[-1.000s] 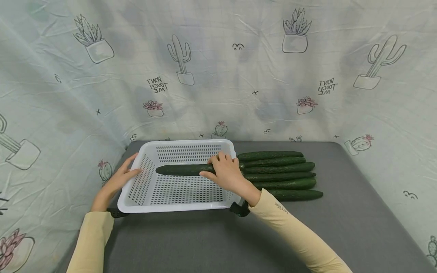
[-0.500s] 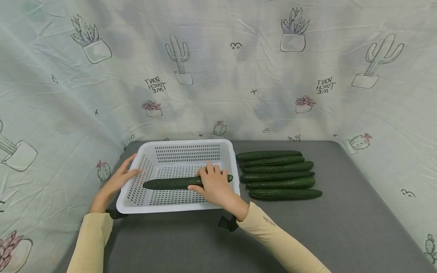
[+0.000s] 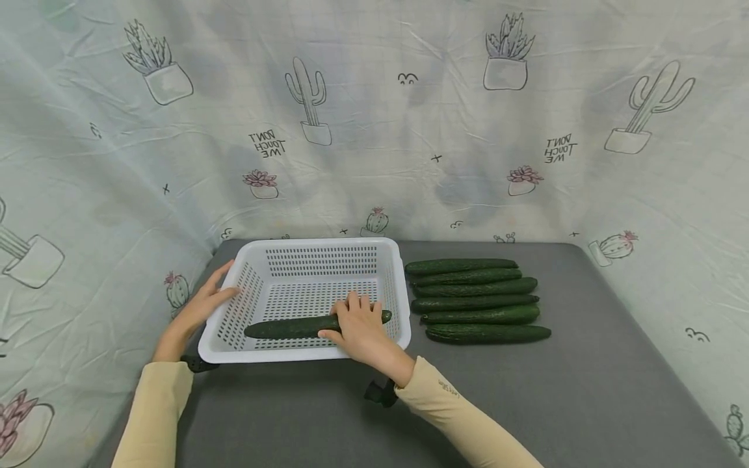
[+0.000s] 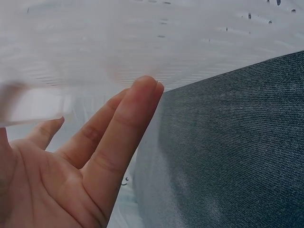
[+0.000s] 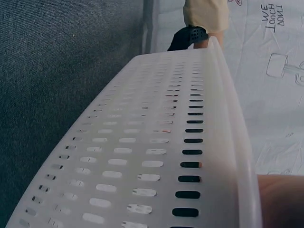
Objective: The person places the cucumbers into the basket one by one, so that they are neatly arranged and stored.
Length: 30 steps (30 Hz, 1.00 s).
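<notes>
Setting the first cucumber down in the basket

Your right hand holds the cucumber low along the near wall of the white basket; your left hand, fingers straight, steadies the rim. Next, I judge: let go, then reach for the six cucumbers on the bench (just right of the basket).

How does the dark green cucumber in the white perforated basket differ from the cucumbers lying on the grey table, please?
The dark green cucumber lies alone inside the white perforated basket, gripped by the right hand. The row of cucumbers lies untouched on the grey table, six side by side. All are long, dark and lie roughly left to right.
</notes>
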Motion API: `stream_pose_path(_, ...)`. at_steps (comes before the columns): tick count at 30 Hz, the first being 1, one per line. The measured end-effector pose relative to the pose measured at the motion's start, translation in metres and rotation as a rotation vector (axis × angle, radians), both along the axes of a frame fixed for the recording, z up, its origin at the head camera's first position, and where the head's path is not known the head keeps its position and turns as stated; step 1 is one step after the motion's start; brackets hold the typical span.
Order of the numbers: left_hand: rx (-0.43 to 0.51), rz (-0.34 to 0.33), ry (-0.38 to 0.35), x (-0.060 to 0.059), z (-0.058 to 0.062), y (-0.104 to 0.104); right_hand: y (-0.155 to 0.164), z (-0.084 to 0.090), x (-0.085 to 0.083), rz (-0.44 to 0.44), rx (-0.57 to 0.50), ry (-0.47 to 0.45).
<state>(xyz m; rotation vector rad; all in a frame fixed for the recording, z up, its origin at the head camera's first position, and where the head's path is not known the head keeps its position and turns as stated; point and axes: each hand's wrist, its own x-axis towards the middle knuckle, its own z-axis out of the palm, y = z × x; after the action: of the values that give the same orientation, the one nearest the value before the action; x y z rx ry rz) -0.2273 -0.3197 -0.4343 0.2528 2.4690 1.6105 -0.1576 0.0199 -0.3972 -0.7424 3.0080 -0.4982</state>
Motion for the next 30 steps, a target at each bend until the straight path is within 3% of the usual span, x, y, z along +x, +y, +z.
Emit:
stream_pose_path(7,-0.007,0.004,0.002,-0.001,0.0,0.0,-0.001,-0.004,-0.006,0.019,-0.025,-0.08)
stream_pose_path(16,0.008,-0.01,-0.002,-0.002,-0.001,-0.001,-0.001,-0.004,-0.01,0.029,0.035,-0.187)
stream_pose_path(30,0.027,0.006,-0.022,-0.001,0.0,0.001,-0.006,-0.002,-0.013,0.04,0.179,-0.227)
